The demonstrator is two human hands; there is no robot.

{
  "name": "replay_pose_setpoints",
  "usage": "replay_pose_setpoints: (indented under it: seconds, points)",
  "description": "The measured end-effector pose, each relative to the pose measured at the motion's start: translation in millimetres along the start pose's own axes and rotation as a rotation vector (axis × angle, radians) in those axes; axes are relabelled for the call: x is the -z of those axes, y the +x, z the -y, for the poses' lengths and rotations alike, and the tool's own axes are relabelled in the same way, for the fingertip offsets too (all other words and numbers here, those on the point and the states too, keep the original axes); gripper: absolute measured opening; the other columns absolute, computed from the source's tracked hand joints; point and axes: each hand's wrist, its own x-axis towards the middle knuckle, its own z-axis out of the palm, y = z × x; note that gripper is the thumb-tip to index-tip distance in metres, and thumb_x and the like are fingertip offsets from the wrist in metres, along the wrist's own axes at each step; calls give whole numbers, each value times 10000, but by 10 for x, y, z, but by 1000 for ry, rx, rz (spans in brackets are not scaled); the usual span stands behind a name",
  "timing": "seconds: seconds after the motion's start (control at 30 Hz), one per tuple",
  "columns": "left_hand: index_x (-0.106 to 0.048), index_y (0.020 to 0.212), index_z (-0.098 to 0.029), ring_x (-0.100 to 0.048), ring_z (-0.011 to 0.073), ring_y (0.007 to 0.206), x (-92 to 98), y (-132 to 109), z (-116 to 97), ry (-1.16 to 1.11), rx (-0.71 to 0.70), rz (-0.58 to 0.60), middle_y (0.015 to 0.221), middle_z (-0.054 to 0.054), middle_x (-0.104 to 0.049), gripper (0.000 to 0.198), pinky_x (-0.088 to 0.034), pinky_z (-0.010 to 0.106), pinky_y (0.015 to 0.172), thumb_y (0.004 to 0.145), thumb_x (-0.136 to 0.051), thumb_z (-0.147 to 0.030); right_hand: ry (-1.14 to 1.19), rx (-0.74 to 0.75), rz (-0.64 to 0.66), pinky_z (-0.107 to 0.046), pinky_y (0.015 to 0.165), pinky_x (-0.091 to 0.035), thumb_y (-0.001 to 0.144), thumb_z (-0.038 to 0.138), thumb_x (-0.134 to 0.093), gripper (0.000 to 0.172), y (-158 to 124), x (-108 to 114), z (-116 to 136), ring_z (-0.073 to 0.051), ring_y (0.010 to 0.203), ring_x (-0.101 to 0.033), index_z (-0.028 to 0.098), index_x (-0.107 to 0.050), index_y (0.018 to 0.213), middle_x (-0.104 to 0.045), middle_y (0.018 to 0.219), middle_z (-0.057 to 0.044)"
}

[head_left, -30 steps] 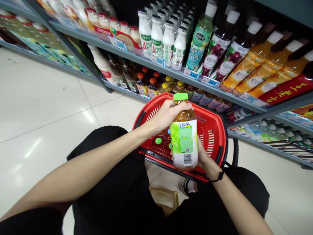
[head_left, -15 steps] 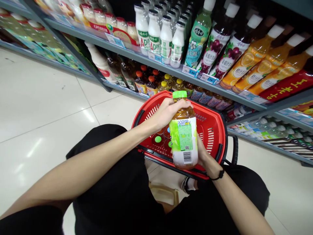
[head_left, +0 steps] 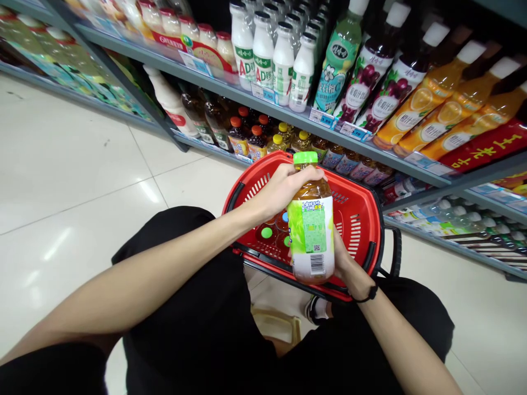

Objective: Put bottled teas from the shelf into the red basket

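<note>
I hold an amber drink bottle (head_left: 312,230) with a green cap and a green-and-white label upright over a red shopping basket (head_left: 358,214). My left hand (head_left: 284,189) is wrapped round the bottle's shoulder just under the cap. My right hand (head_left: 343,260) cups its lower part from behind, mostly hidden by the bottle. Inside the basket lie other bottles with green and blue caps (head_left: 267,233). The basket stands on the floor in front of my knees.
Grey store shelves (head_left: 288,118) run across the top, packed with white milk-drink bottles (head_left: 274,55), purple and orange juice bottles (head_left: 428,104) and small bottles on the lower shelf. White tiled floor (head_left: 69,164) stretches to the left. A wooden stool (head_left: 275,329) shows between my legs.
The bottle and both hands have stayed almost in place over the basket; the view shifted slightly.
</note>
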Motion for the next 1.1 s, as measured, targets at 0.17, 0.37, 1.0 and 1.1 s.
replay_pose_setpoints:
  seconds: [0.17,0.37,1.0,1.1]
  points:
    - [-643,759,-149,-668,177,737,1,-2,7,-4,-1,2,796,55,-699,291,-507,313,740,850,-686,-422,5,47,-20,-459,709,-610,937,713,-438,638,-30,-41,3,-293,703,-737,157,-734,1036,-793,892,-148]
    - [-622,742,-157,-663,178,741,11,2,18,24,3,1,781,56,-698,304,-502,311,734,855,-681,-432,7,72,-8,-443,673,-609,963,617,-433,561,-58,-101,39,-284,673,-731,155,-727,1086,-792,853,-134]
    - [-677,750,-168,-633,189,701,76,19,57,270,-27,-49,767,65,-697,448,-464,312,649,901,-679,-590,78,228,-174,-442,1007,-565,928,591,-586,431,104,47,-71,-288,1070,-740,196,-756,905,-814,928,-74]
    - [-656,687,-180,-619,179,690,62,-35,-17,220,-85,18,719,50,-674,454,-456,298,635,881,-717,-586,72,208,-97,-473,1000,-566,888,622,-621,456,32,101,-100,-306,1070,-738,188,-755,928,-812,942,-97]
